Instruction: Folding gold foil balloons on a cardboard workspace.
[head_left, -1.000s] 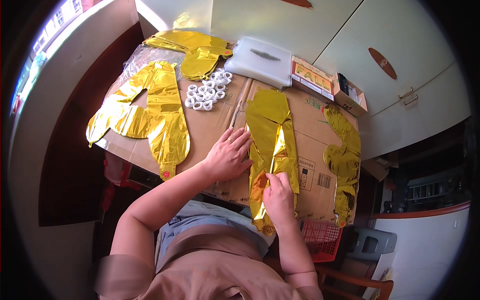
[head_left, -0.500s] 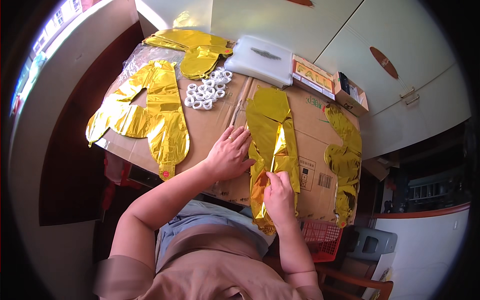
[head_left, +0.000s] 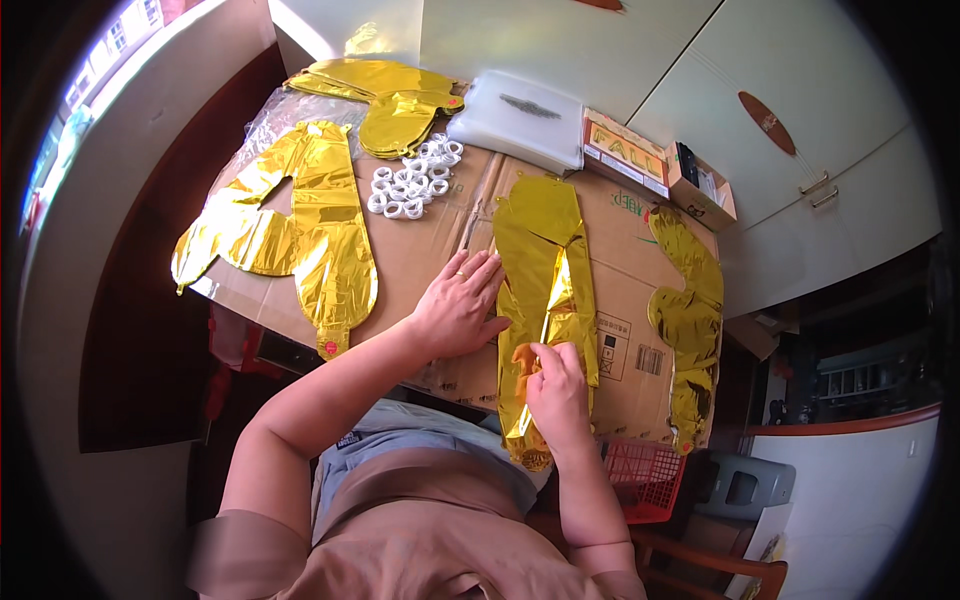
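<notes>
A folded gold foil balloon (head_left: 535, 225) lies lengthwise in front of me on the cardboard, a bright crease running down its middle. My left hand (head_left: 460, 308) rests flat with fingers stretched out, its fingertips and thumb at the balloon's left edge. Over the lower half of the foil, my right hand (head_left: 560, 392) is closed, thumb and forefinger pinched at the crease. The fingertips partly hide what they grip; an orange reflection of the hand shows in the foil beside them.
Another gold balloon (head_left: 325, 215) is spread at left, more are stacked (head_left: 400, 105) behind, and one (head_left: 690, 330) lies at the right edge. White ribbon rolls (head_left: 410, 185), clear plastic bags (head_left: 518, 118) and small boxes (head_left: 625, 155) stand along the back. A red basket (head_left: 645, 480) sits below the cardboard (head_left: 625, 270).
The foil's lower left part has flattened, and the hand's reflection in it has shrunk to beside the right fingertips. Both hands stay nearly in place.
</notes>
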